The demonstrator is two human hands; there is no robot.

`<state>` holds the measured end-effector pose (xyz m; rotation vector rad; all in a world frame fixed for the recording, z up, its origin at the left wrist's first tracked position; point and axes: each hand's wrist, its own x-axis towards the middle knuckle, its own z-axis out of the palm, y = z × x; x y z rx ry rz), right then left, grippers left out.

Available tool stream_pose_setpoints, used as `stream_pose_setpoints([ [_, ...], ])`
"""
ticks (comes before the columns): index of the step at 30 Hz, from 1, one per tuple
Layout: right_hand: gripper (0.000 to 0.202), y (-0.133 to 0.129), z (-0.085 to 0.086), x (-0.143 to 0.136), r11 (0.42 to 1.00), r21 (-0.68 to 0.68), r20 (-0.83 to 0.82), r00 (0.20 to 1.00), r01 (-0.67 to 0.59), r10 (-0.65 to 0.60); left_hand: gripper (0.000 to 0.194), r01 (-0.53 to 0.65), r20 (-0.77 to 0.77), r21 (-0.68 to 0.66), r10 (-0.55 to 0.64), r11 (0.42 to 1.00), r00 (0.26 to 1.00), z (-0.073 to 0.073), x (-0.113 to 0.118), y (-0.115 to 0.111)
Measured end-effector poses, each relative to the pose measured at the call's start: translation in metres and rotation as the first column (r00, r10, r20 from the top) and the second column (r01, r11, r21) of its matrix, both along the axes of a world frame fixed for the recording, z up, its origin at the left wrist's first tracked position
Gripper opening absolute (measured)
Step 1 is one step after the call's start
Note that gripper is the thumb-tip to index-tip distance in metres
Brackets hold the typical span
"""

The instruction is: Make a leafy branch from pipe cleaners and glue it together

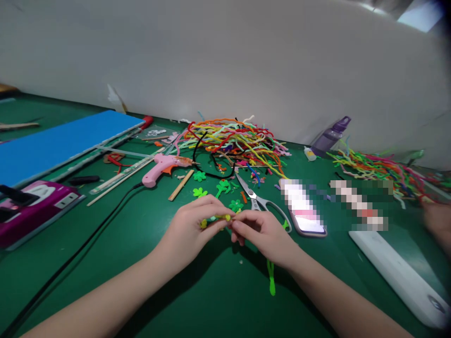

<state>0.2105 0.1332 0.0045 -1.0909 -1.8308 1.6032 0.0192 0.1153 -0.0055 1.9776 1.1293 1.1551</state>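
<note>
My left hand (192,225) pinches a small yellow pipe cleaner piece (228,217) between thumb and fingers, above the green table. The fingertips of my right hand (266,232) are pressed together against the same piece, and its end is hidden between them. Just beyond my hands lie green pipe cleaner flowers (236,205) and a pair of scissors (254,196) with grey handles. Under my right wrist a bright green looped pipe cleaner (271,279) sticks out. A pink hot glue gun (164,168) lies to the left, its cord running towards me.
A pile of coloured pipe cleaners (236,141) lies at the back. On the right are a phone (305,211), a white bar-shaped object (394,272), a purple bottle (331,136) and another person's hand (437,220). Left stand a magenta power strip (38,211) and a blue board (70,141).
</note>
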Motion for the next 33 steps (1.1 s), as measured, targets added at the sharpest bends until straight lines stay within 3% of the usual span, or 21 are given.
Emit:
stream_pose_setpoints([
  [5, 0.017, -0.004, 0.001, 0.002, 0.987, 0.160, 0.120, 0.993, -0.012, -0.007, 0.010, -0.047, 0.052, -0.126, 0.054, 0.991, 0.997, 0.002, 0.003, 0.000],
  [8, 0.011, -0.007, 0.001, 0.002, 0.919, 0.391, 0.175, 0.984, -0.048, -0.023, 0.016, -0.055, 0.147, -0.328, 0.108, 0.943, 0.983, 0.002, 0.004, 0.000],
  [10, 0.012, -0.009, -0.001, 0.001, 0.803, 0.591, 0.207, 0.976, -0.073, -0.064, 0.023, -0.006, 0.257, -0.477, 0.146, 0.879, 0.955, 0.001, 0.005, 0.001],
  [11, 0.012, -0.010, -0.002, 0.001, 0.717, 0.692, 0.218, 0.971, -0.084, -0.097, 0.026, 0.031, 0.319, -0.539, 0.170, 0.842, 0.932, 0.000, 0.005, 0.001],
  [15, 0.012, -0.014, -0.009, 0.000, 0.303, 0.943, 0.215, 0.946, -0.136, -0.243, 0.030, 0.167, 0.526, -0.681, 0.318, 0.713, 0.789, -0.001, 0.008, 0.002],
  [16, 0.012, -0.014, -0.010, -0.001, 0.244, 0.959, 0.211, 0.942, -0.147, -0.262, 0.030, 0.195, 0.557, -0.699, 0.353, 0.688, 0.752, -0.002, 0.009, 0.002],
  [17, 0.012, -0.015, -0.011, -0.001, 0.227, 0.963, 0.206, 0.940, -0.145, -0.274, 0.031, 0.220, 0.579, -0.710, 0.376, 0.669, 0.724, -0.002, 0.010, 0.003],
  [18, 0.012, -0.015, -0.012, -0.001, 0.256, 0.958, 0.202, 0.940, -0.130, -0.276, 0.032, 0.240, 0.592, -0.714, 0.385, 0.658, 0.707, -0.002, 0.010, 0.003],
  [19, 0.011, -0.015, -0.012, -0.001, 0.327, 0.939, 0.197, 0.941, -0.101, -0.274, 0.033, 0.253, 0.600, -0.713, 0.383, 0.654, 0.703, -0.001, 0.010, 0.004],
  [22, 0.012, -0.015, -0.008, -0.001, 0.617, 0.787, 0.183, 0.946, 0.022, -0.266, 0.036, 0.266, 0.610, -0.694, 0.349, 0.669, 0.712, -0.001, 0.008, 0.005],
  [24, 0.012, -0.014, -0.004, -0.001, 0.736, 0.672, 0.180, 0.947, 0.080, -0.268, 0.036, 0.252, 0.609, -0.675, 0.332, 0.693, 0.720, -0.001, 0.007, 0.005],
  [26, 0.012, -0.014, 0.000, -0.002, 0.794, 0.599, 0.178, 0.950, 0.103, -0.258, 0.033, 0.229, 0.583, -0.646, 0.277, 0.728, 0.764, -0.001, 0.005, 0.004],
  [29, 0.016, -0.014, 0.003, -0.002, 0.851, 0.520, 0.184, 0.964, 0.072, -0.194, 0.031, 0.234, 0.469, -0.591, 0.092, 0.772, 0.879, -0.001, 0.005, 0.004],
  [31, 0.017, -0.015, 0.004, -0.003, 0.872, 0.488, 0.186, 0.971, 0.042, -0.151, 0.037, 0.248, 0.383, -0.576, -0.011, 0.779, 0.924, -0.001, 0.005, 0.004],
  [33, 0.016, -0.015, 0.003, -0.003, 0.864, 0.502, 0.187, 0.972, 0.032, -0.145, 0.041, 0.236, 0.330, -0.577, -0.041, 0.782, 0.943, -0.002, 0.006, 0.004],
])
